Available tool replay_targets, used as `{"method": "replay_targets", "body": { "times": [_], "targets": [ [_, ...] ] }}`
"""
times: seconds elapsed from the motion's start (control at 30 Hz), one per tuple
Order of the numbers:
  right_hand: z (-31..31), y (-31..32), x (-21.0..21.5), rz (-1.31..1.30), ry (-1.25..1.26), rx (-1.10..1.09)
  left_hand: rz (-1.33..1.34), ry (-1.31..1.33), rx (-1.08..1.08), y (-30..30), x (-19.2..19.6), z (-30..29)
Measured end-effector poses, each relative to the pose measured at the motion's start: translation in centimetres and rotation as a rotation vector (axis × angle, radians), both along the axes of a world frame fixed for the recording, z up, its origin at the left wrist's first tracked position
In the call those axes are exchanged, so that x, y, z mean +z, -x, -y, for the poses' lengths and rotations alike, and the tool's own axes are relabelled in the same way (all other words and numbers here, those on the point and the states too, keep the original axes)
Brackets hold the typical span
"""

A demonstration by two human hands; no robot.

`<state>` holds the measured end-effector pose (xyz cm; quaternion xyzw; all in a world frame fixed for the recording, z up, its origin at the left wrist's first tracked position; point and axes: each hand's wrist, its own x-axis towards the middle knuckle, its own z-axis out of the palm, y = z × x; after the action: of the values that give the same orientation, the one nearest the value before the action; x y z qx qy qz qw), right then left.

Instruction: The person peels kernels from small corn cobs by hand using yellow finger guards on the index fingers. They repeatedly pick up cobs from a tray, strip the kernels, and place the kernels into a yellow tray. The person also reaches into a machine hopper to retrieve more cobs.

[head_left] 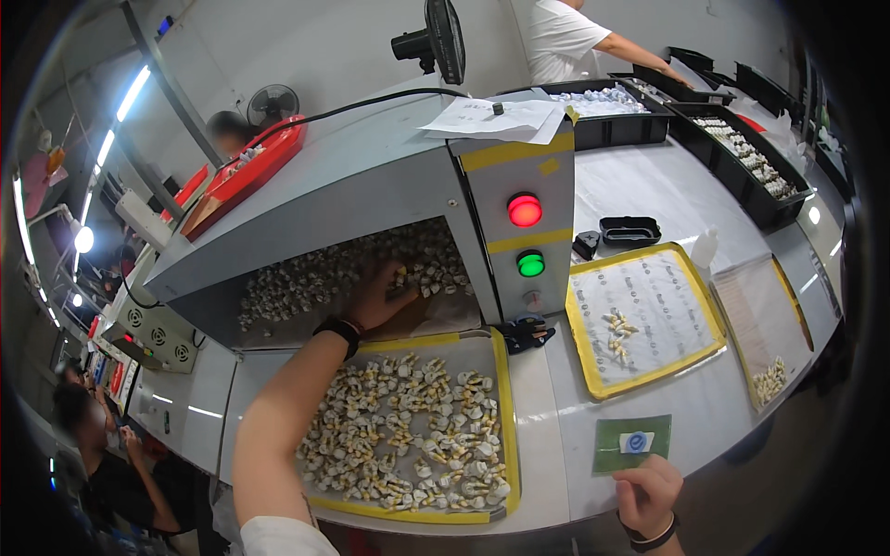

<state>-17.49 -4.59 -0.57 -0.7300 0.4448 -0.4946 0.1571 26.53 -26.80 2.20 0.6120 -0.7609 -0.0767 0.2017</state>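
Note:
My left hand (375, 295) reaches into the opening of a grey metal box, its thumb spread from the fingers. It touches a heap of small white pieces (315, 273) with yellowish parts; some fingertips are hidden among them. Below that arm lies a yellow-edged tray (508, 422) covered with many similar white-and-yellow pieces. At the lower right, the curled fingers of my right hand (652, 496) pinch the near edge of a flat green square (607, 445), which bears a white patch with a blue swirl.
The grey box (371, 148) carries a lit red lamp (524, 210) and a green lamp (530, 264). Rightward sit a second yellow-edged tray (593, 357) with a few pieces, a clear board (756, 315) and black bins (691, 125). Another person (561, 42) works behind.

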Motion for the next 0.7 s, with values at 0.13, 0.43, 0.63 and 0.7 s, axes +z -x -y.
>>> {"method": "replay_targets", "body": {
  "times": [0.13,0.43,0.63,0.7],
  "targets": [
    [0.0,-0.1,0.2,0.007,0.010,0.018,0.132,0.149,-0.075,-0.8,-0.6,0.4],
    [-0.1,-0.2,0.1,0.009,0.005,0.002,0.237,0.170,-0.160,0.9,0.6,-0.2],
    [0.0,-0.1,0.4,-0.019,-0.006,0.002,0.165,0.012,-0.125,1.0,2.2,-0.2],
    [0.1,0.0,0.3,-0.023,-0.002,-0.012,0.216,0.100,-0.059,0.0,3.2,0.4]
  ]
}}
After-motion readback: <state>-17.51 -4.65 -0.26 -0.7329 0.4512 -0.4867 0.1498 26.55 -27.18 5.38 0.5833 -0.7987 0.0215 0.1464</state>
